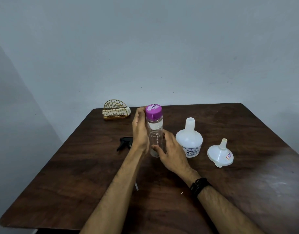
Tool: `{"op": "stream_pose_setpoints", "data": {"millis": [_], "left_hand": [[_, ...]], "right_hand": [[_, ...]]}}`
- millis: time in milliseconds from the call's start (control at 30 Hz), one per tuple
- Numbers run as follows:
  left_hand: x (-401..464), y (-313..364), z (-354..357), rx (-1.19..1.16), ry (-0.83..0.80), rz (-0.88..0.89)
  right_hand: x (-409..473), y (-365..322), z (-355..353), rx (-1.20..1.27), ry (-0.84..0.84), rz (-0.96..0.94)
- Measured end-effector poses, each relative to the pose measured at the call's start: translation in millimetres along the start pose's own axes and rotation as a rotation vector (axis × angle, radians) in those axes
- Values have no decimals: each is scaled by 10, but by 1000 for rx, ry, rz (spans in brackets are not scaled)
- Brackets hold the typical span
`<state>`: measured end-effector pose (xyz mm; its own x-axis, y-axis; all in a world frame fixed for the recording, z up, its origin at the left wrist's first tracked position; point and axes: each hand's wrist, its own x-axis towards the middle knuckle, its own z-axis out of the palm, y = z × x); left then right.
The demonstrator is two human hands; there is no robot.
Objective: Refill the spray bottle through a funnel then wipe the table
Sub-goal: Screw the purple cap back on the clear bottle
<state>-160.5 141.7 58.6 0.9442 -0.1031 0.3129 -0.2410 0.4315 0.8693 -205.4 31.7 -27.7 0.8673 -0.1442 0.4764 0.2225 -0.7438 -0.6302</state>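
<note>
Head cam: both hands are on a clear water bottle (155, 137) with a purple cap (153, 110), standing upright mid-desk, left hand (140, 132) wrapped around its far-left side, right hand (170, 152) curled round its lower part. Just right sits the white spray bottle (189, 141), uncapped, label partly readable ("AGRI SPRA…", "INDIA"), then the white funnel (220, 153) on its side. The black spray head (124, 142) lies left, and a gold wire holder (115, 109) sits at the desk (229, 191) back.

Clear bottle (155, 132) with purple cap (153, 111) upright on table (246, 191), left hand (140, 132) alongside, right hand (169, 153) at its base; right of it, white spray bottle (189, 140) uncapped, then funnel (220, 155) lying mouth-down; black sprayer head (124, 142) left.
</note>
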Motion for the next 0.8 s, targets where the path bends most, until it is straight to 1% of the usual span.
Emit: {"op": "stream_pose_setpoints", "data": {"millis": [167,300,533,733,800], "left_hand": [[3,-24,13,149,-99,36],[43,2,-20,55,-180,-40],[119,57,-58,32,-163,-81],[100,86,-64,1,-135,-39],[98,95,-54,30,-131,-43]], "right_hand": [[0,25,10,15,-3,10],[18,18,15,4,-17,13],[13,-7,26,3,-40,17],[3,-17,30,6,-46,28],[2,-7,34,7,-44,30]]}}
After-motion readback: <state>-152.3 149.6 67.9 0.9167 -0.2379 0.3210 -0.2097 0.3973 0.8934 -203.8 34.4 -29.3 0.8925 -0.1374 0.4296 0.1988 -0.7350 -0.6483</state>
